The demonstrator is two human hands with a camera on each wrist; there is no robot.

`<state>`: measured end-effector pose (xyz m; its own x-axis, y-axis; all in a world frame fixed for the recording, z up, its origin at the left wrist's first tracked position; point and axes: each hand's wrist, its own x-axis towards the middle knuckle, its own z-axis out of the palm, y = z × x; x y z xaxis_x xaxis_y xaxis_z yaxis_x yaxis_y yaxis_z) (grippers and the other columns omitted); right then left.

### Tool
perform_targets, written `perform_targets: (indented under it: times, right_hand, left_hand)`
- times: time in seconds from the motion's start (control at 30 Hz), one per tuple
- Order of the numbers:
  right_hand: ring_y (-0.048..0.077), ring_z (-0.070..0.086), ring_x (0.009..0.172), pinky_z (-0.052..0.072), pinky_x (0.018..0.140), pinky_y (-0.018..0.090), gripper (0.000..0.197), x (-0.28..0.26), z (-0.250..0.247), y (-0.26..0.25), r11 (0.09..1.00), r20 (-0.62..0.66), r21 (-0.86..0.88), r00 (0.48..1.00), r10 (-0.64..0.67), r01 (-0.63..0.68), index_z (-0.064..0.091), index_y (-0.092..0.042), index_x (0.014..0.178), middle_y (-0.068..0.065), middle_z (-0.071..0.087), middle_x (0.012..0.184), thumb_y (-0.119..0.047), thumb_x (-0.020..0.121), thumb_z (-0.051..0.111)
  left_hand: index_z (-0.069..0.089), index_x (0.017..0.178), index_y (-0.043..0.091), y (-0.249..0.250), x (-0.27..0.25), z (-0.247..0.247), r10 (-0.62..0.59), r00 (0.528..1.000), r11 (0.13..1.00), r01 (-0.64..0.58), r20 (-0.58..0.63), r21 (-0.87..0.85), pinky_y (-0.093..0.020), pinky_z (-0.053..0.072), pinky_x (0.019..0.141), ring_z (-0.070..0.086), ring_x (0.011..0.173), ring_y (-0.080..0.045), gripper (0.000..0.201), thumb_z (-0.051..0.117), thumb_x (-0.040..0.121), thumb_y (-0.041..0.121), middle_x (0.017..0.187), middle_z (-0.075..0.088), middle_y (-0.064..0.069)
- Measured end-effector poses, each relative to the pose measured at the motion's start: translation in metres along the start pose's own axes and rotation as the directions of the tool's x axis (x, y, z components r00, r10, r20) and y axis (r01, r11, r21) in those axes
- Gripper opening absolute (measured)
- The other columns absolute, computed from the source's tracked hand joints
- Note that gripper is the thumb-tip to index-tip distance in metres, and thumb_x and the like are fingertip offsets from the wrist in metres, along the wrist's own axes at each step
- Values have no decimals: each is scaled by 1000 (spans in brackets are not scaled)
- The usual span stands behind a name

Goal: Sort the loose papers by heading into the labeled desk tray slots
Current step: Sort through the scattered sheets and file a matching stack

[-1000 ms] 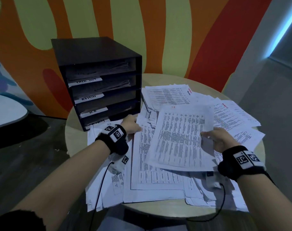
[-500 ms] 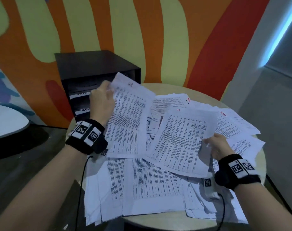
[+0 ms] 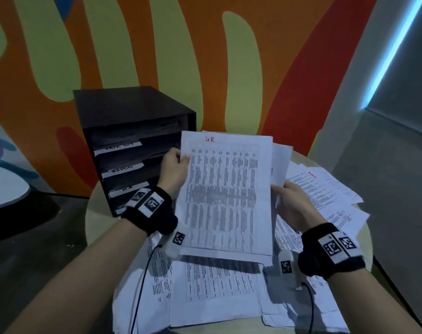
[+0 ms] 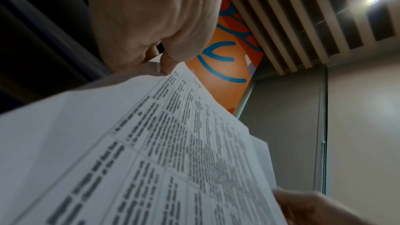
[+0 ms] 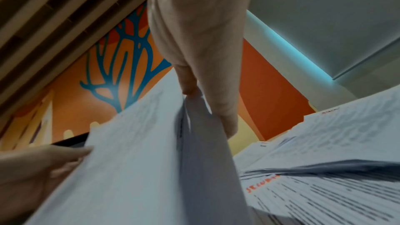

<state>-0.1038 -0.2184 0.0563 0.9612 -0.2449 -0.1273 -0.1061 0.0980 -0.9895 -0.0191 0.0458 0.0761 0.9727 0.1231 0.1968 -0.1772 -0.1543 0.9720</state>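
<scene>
Both hands are raised above the desk (image 3: 101, 227), holding up printed sheets. Left hand (image 3: 175, 171) pinches the left edge of a sheet headed in red "HR" (image 3: 225, 191), thumb on the printed face and fingers behind it; the left wrist view shows the same pinch (image 4: 155, 28) near the sheet's upper corner (image 4: 173, 151). Right hand (image 3: 290, 204) grips the right side of the held paper, and the right wrist view shows its fingers (image 5: 218, 91) closed around a second sheet (image 5: 203, 151) that lies behind the front one and hangs curved. In the head view that second sheet (image 3: 281, 162) peeks out past the right edge of the HR sheet. Whether the right hand also clamps the front sheet itself cannot be told.

The HR sheet stands nearly upright, facing the person, its table of small print in columns, too blurred to read. Behind and to the left of it sits the black desk tray (image 3: 132, 112) with stacked slots, each with a white label strip on its front lip; the third strip down (image 3: 129, 189) seems to read "HR", the others are illegible. Dark shapes that look like papers lie in the upper slots.

Loose papers (image 3: 217, 290) cover most of the round desk under the hands, overlapping one another, and more fan out to the right (image 3: 325, 189), one with a red heading. A painted wall (image 3: 157, 44) in orange, green and red rises behind the tray.
</scene>
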Motion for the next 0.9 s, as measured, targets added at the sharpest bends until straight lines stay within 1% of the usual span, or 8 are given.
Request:
perform_targets:
  times: [0.17, 0.27, 0.37, 0.47, 0.6, 0.7, 0.8, 0.9]
  right_hand:
    - [29, 65, 108, 49, 97, 46, 58, 2, 3, -2, 992, 39, 121, 999, 23, -28, 63, -10, 123, 12, 69, 118, -57, 94, 45]
    - [30, 67, 88, 53, 82, 40, 29, -2, 7, 1, 995, 25, -94, 999, -34, 36, 64, 1, 110, 13, 71, 95, -19, 89, 68]
    - [26, 59, 67, 45, 61, 31, 17, -1, 3, 4, 964, -82, -261, 993, -79, 55, 64, 3, 84, 13, 63, 72, 16, 73, 64]
    - [23, 52, 56, 40, 53, 25, 17, 5, -16, 5, 964, -235, -264, 970, -62, -2, 62, 1, 75, 11, 57, 64, 17, 71, 61]
    - [23, 49, 60, 39, 48, 23, 17, 7, -41, 10, 971, -318, -235, 947, -34, -44, 59, -2, 76, 12, 55, 71, 15, 75, 64]
    - [26, 52, 70, 39, 54, 26, 18, 6, -47, 17, 974, -335, -212, 942, -3, -72, 59, 5, 94, 13, 56, 77, 13, 79, 63]
    - [25, 52, 67, 39, 56, 28, 22, 5, -48, 22, 969, -338, -223, 941, 29, -111, 58, 6, 101, 15, 57, 84, 11, 81, 65]
    - [27, 55, 73, 42, 59, 28, 24, 6, -49, 23, 964, -348, -235, 937, 37, -125, 59, 7, 104, 16, 59, 86, 9, 81, 66]
  left_hand:
    - [51, 91, 13, -21, 0, 21, -105, 994, 994, 105, 13, -24, -39, 51, 77, 62, 88, -27, 10, 53, 99, 19, 102, 63, -14]
    - [53, 90, 16, -27, -5, 27, -146, 987, 988, 149, 69, -41, -46, 54, 85, 65, 94, -30, 8, 57, 96, 19, 104, 66, -15]
    - [53, 92, 16, -28, -10, 22, -126, 986, 992, 128, 105, -4, -40, 54, 75, 63, 86, -28, 10, 63, 93, 18, 96, 65, -18]
    - [47, 107, 10, -32, -6, -3, -178, 972, 970, 147, 156, 195, -22, 50, 58, 57, 81, -22, 29, 69, 88, 8, 89, 57, -8]
    - [45, 125, -2, -54, 2, -33, -399, 883, 773, 179, 248, 608, -30, 49, 69, 56, 89, -27, 57, 78, 79, 10, 116, 58, -23]
    - [49, 96, 10, -62, -5, -35, -469, 830, 681, 123, 301, 722, -31, 43, 63, 55, 78, -25, 36, 80, 77, 9, 90, 53, -10]
    - [44, 67, 11, -72, -6, -29, -383, 876, 720, 84, 294, 689, -30, 32, 54, 40, 60, -21, 31, 71, 69, -5, 65, 41, -8]
    - [48, 66, 10, -76, -4, -24, -299, 921, 769, 77, 251, 635, -28, 35, 53, 43, 57, -19, 26, 64, 76, -8, 63, 45, -9]
